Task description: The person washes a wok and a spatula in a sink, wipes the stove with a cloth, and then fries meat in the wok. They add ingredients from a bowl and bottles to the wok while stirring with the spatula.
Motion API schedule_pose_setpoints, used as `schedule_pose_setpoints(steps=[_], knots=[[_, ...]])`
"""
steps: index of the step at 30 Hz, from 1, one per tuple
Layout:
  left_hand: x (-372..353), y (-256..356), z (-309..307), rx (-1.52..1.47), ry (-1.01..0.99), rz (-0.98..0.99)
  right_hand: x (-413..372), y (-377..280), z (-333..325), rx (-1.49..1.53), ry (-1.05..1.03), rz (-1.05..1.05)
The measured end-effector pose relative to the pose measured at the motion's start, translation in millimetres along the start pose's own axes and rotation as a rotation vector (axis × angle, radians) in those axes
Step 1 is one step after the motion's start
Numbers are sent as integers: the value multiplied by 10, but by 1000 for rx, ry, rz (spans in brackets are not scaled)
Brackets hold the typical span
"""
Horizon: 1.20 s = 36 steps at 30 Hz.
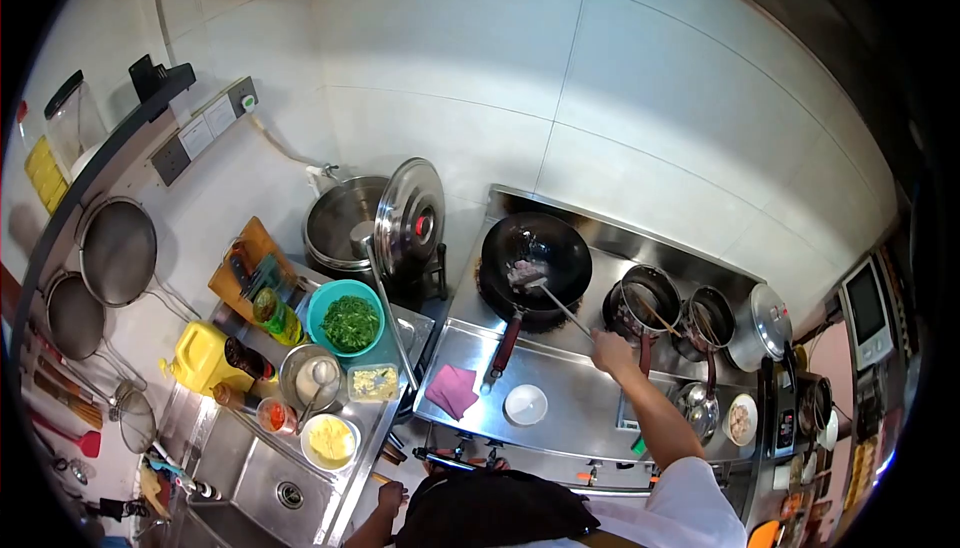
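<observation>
My right hand is closed around the handle of a metal spatula. Its blade rests inside a black wok on the stove, against a small heap of pale pinkish food. The wok's dark handle points toward me, with no hand on it. Low at the counter's edge, my left hand has its fingers curled. A short light-wood piece shows beside it; I cannot tell what the hand holds. Nearest to that hand is a white bowl of yellow food.
Pots stand right of the wok. A white bowl and purple cloth lie in front. Leftward are a teal bowl of chopped greens, bottles, a yellow jug and the sink. A tall pot stands behind.
</observation>
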<state>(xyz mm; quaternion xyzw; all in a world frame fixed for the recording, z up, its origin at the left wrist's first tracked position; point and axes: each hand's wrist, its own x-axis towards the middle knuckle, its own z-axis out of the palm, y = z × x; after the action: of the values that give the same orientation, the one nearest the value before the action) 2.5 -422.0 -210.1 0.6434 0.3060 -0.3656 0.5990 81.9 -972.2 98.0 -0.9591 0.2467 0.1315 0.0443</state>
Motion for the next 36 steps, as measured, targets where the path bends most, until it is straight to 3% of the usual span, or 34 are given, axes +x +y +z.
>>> schedule_pose_setpoints(steps=[7, 9, 16, 18, 23, 26, 33, 36], knots=[[-14, 170, 41, 54, -31, 7, 493, -254, 298, 387, 253, 117], [-22, 161, 16, 63, -64, 15, 498, -308, 282, 280, 138, 2], [5, 12, -57, -32, -20, -37, 137, -28, -272, 4, 34, 35], [47, -140, -134, 174, -56, 40, -35, -70, -479, -27, -6, 24], [59, -236, -212, 216, -116, 28, -357, -115, -715, -97, -55, -45], [62, -229, -158, 129, -79, 12, -172, -141, -436, -70, -42, -48], [-93, 139, 38, 59, 5, 7, 515, -267, 250, 356, 280, 101], [-79, 173, 39, 53, 8, -18, 557, -309, 309, 288, 189, -3]])
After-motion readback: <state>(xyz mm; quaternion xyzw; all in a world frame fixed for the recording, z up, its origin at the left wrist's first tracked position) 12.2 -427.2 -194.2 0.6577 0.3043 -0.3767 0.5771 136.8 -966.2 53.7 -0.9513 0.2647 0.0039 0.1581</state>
